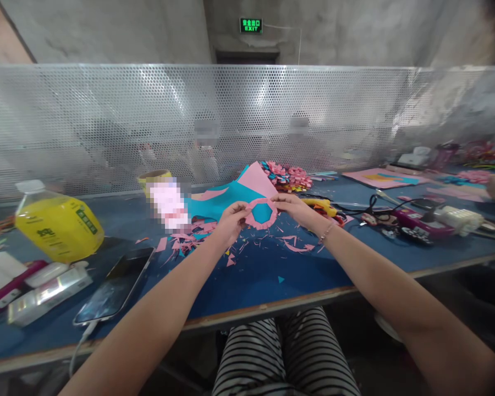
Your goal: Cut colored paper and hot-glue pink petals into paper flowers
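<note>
Both my hands hold a pink paper ring point(261, 214) a little above the blue table point(256, 280). My left hand point(230, 221) pinches its left edge with the fingers closed. My right hand point(293, 208) pinches its right edge; a thin bracelet circles that wrist. Behind the ring lie teal and pink paper sheets point(235, 195). Pink paper scraps point(291, 245) are scattered on the table below my hands.
A yellow bottle point(55, 223) lies at the left, near a smartphone point(115, 286) on a cable and some packets point(45, 289). Paper flowers point(286, 176), a yellow glue gun point(322, 206), cables and a power strip point(454, 217) sit right. A perforated metal screen point(247, 121) stands behind.
</note>
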{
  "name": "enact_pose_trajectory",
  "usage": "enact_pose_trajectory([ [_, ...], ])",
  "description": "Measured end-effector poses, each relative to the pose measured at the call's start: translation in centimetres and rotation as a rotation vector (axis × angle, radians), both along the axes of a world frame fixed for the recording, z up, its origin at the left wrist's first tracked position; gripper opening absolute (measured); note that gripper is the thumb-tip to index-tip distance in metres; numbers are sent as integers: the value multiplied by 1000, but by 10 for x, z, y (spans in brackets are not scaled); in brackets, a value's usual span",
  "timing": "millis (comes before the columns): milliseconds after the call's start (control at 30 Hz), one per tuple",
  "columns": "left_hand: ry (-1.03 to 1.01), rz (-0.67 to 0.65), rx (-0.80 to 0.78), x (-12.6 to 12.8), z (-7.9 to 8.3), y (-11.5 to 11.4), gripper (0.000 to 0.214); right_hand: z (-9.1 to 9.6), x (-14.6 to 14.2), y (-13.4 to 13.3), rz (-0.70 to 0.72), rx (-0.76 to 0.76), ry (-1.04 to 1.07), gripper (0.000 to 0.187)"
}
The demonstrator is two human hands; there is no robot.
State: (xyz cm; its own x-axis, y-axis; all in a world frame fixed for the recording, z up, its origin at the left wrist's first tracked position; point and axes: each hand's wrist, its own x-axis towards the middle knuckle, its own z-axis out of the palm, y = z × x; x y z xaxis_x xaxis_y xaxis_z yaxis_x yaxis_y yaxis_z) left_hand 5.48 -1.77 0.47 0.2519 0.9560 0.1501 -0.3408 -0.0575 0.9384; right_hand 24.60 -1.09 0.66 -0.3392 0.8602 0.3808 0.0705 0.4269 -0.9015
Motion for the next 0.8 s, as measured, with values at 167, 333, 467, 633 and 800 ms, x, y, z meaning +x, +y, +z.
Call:
enact_pose_trajectory([
  [167, -29, 53, -18, -4, -1, 8, 24, 0, 6, 5, -109, 137, -118, 29],
  [333, -177, 275, -62, -13, 2, 17, 20, 2, 20, 13, -311, 194, -244, 25],
  [467, -322, 384, -71, -21, 6, 24, 19, -1, 27, 15, -422, 371, -561, 22],
  [633, -391, 329, -177, -20, 11, 23, 22, -12, 13, 11, -325, 450, -640, 17],
  [800, -360, 271, -336, -12, 11, 15, 15, -19, -9, 7, -326, 413, -421, 40],
])
